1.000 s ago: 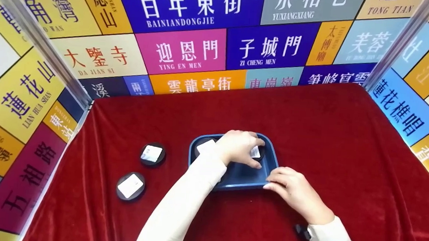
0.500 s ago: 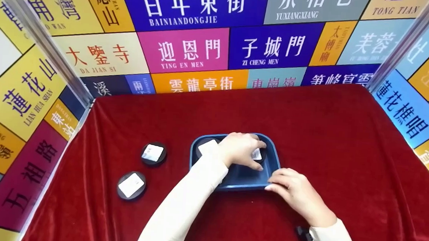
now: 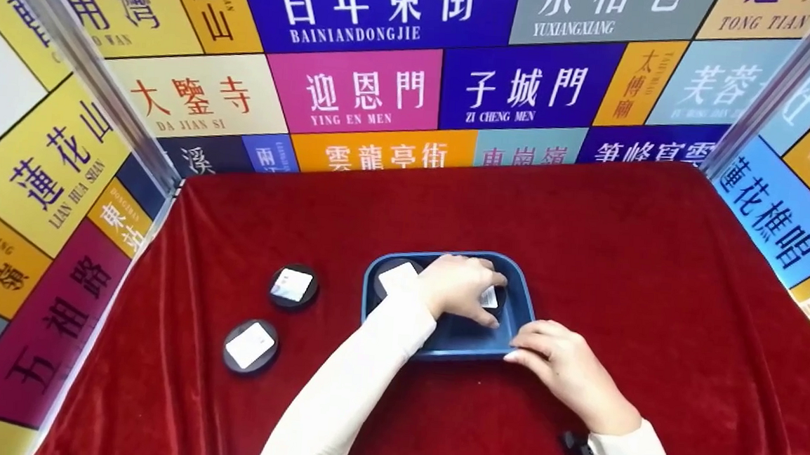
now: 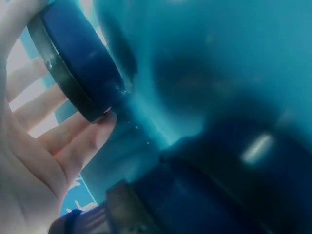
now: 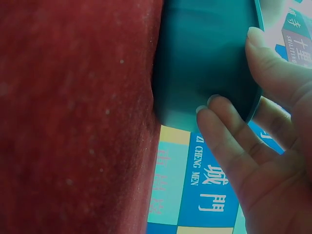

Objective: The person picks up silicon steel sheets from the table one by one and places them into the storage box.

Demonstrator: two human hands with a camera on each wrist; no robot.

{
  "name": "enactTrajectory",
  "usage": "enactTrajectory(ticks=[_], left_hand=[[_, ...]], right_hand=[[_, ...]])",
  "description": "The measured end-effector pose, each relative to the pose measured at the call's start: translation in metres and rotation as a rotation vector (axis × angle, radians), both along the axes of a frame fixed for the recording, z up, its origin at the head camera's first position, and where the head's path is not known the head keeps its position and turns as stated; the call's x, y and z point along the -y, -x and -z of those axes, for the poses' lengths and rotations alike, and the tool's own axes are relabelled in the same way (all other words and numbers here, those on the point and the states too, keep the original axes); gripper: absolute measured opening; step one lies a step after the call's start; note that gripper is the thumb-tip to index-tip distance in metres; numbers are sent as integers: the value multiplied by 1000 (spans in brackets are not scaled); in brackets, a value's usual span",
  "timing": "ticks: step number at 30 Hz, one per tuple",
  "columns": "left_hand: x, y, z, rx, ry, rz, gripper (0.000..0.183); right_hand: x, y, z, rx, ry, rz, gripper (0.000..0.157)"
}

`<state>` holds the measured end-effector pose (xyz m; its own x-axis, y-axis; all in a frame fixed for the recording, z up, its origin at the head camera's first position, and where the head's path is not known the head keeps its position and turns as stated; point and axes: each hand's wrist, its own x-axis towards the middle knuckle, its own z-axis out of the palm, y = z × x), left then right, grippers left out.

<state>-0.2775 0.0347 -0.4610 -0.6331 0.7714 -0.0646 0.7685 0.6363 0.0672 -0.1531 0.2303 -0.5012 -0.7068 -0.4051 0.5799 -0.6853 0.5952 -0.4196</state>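
Note:
My left hand [image 3: 461, 287] reaches into a blue rectangular box [image 3: 460, 355] and grips a round, flat black disc [image 3: 490, 300] with a white label, near the box's back right. In the left wrist view that disc [image 4: 80, 58] stands tilted between thumb and fingers, close to the box wall. A second labelled black disc [image 3: 396, 276] lies in the left part of the box, partly behind my left hand and sleeve. My right hand [image 3: 569, 368] pinches the box's front right corner; in the right wrist view the thumb is at the rim and the fingers touch the outer wall [image 5: 204, 63].
Two more black discs with white labels, one farther back [image 3: 293, 286] and one nearer [image 3: 251, 345], lie left of the box on the red velvet cloth [image 3: 622, 234]. Panels with coloured Chinese signs [image 3: 371, 92] enclose the back and sides. A small black object [image 3: 578, 445] is at my right wrist.
The head view has shifted slightly. Both hands, the box and the discs keep their places relative to one another.

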Motion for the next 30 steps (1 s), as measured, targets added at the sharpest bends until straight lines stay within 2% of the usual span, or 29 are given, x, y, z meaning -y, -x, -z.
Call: enactTrajectory(ticks=[6,12,20,30], left_hand=[[-1,0,4,-15,-2,2,67],[-2,0,6,-33,2,12,65],[-1,-1,6,-17,8,7,66],[-3,1,9,-14,20,5,68]], right_hand=[[0,-1,-1,-10,-5,2,17],[-1,0,0,18,-7,7,15],[0,1,2,-14,-5,-3,16],[-1,1,3,-2,-27,14,16]])
